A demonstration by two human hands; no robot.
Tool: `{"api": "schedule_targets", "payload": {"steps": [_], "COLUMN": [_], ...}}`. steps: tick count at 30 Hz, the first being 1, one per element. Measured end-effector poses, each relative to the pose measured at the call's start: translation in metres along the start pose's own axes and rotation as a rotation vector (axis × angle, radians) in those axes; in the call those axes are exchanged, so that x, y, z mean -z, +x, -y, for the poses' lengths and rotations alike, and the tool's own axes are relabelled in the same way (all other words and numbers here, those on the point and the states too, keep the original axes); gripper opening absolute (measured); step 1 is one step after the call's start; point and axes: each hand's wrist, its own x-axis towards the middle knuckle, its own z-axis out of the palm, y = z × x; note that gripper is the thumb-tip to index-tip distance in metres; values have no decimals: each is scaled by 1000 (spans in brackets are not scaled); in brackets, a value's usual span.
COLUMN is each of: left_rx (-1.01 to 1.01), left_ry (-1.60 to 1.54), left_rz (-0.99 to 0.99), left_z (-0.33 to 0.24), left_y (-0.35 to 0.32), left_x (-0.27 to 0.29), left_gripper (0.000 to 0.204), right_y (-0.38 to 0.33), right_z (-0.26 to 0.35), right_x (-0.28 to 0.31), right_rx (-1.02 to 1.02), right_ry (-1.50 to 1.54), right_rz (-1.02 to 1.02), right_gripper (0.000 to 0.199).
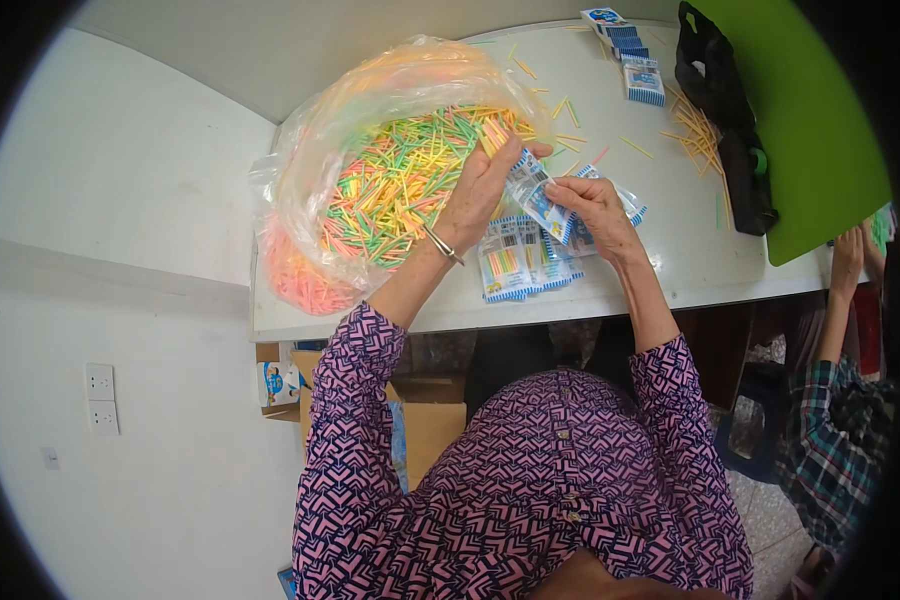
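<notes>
A large clear plastic bag (350, 130) full of thin coloured sticks (400, 180) in yellow, green and pink lies open on the white table (670, 250). My left hand (480, 190) rests at the bag's mouth, fingers closed on a bunch of yellow sticks. My right hand (595, 205) holds a small clear packet with blue-and-white edging (535, 195) between the two hands. Filled packets (515, 260) lie in a small pile on the table just below my hands.
More blue-and-white packets (635, 60) lie at the table's far edge, with loose sticks (700, 135) scattered beside a black bag (720, 100) and a green board (820, 120). Another person's arm in a plaid sleeve (820, 400) reaches up at right. Cardboard boxes (420, 420) stand under the table.
</notes>
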Motion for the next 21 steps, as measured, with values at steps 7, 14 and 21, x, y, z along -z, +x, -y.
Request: {"api": "schedule_targets", "payload": {"steps": [7, 14, 21], "left_rx": [-56, -238, -126], "left_ry": [16, 514, 440], "left_rz": [97, 11, 124], "left_z": [-1, -1, 1], "left_y": [6, 10, 6], "left_x": [11, 25, 31], "left_gripper": [39, 31, 28], "right_y": [3, 14, 3], "right_z": [-3, 2, 12], "right_x": [-2, -5, -16], "right_rx": [47, 72, 71], "right_ry": [-51, -42, -121], "right_rz": [-26, -18, 84], "right_gripper": [27, 28, 29]}}
